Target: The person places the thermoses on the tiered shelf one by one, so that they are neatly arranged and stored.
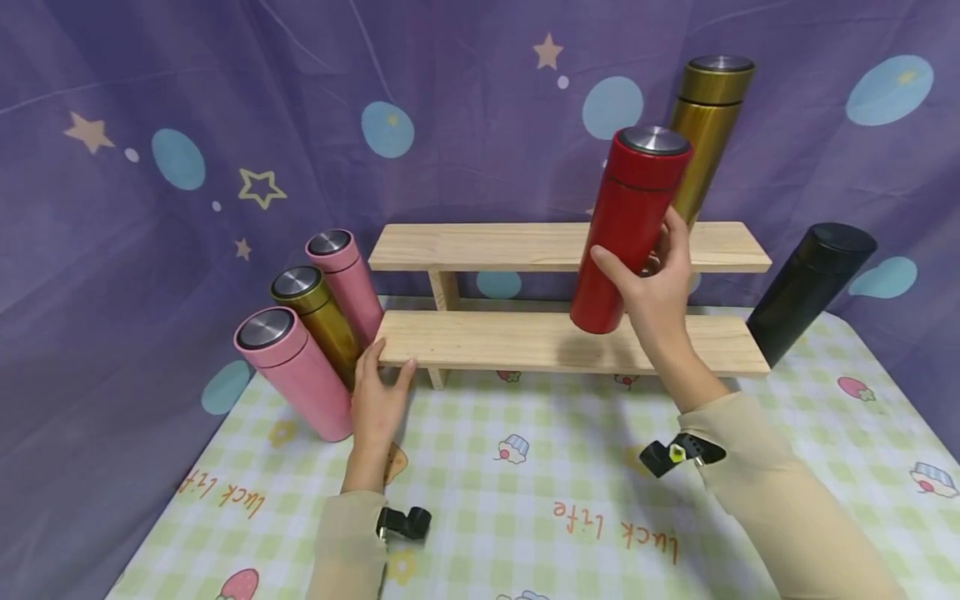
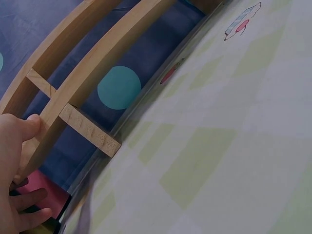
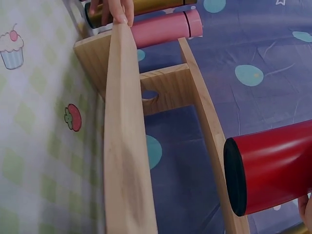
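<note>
My right hand (image 1: 660,275) grips a red thermos bottle (image 1: 630,225) with a silver-topped lid, thumb in front and fingers behind. The bottle is held up tilted, its base (image 3: 235,176) overlapping the lower board in the head view. A wooden two-tier shelf (image 1: 510,340) stands on the table. At the left end of its lower board, my left hand (image 1: 377,400) holds the corner; the thumb (image 2: 30,127) lies on the board and other fingers extend past its end. A gold bottle (image 1: 708,125) stands on the upper board's right side, partly hidden by the red one.
Left of the shelf stand two pink bottles (image 1: 296,367) and, between them, another gold bottle (image 1: 318,321), close to my left hand. A black bottle (image 1: 810,287) stands by the shelf's right end. A green checked cloth (image 1: 480,500) covers the table; a purple curtain (image 1: 465,50) hangs behind.
</note>
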The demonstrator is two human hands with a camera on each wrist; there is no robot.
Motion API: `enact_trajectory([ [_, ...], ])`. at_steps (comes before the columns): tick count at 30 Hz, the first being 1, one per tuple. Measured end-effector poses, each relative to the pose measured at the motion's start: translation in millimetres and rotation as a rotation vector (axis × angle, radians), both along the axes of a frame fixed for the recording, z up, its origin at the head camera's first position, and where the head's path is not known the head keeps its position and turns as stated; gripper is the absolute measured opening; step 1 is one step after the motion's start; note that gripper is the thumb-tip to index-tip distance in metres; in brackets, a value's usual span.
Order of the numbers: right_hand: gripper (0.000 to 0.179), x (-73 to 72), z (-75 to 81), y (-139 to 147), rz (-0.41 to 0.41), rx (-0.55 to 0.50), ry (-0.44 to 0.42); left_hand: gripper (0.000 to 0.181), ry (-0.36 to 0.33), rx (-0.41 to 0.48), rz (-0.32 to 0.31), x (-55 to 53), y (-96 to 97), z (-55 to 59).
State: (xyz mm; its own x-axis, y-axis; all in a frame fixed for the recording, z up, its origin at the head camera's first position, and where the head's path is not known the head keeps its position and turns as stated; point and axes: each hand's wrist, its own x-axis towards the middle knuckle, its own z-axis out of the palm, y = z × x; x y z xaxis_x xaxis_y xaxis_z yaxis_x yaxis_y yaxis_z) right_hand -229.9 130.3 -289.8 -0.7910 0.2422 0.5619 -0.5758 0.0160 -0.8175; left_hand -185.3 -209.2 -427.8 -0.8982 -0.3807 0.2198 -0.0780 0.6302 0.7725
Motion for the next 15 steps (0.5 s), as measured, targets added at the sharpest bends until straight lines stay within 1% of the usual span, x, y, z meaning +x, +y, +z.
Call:
enact_trajectory([
  [6, 0.074, -8.5, 10.4, -1.5, 0.014, 0.026, -0.042, 0.070, -0.005, -0.003, 0.003, 0.3, -0.1, 0.5],
  [9, 0.074, -12.4, 14.4, -2.6, 0.019, 0.030, -0.038, 0.070, -0.007, 0.000, 0.003, 0.6, 0.1, 1.1],
  [15, 0.074, -22.6, 21.5, -5.9, 0.018, 0.032, 0.001, 0.070, -0.010, 0.005, 0.004, 0.1, 0.2, 1.0],
])
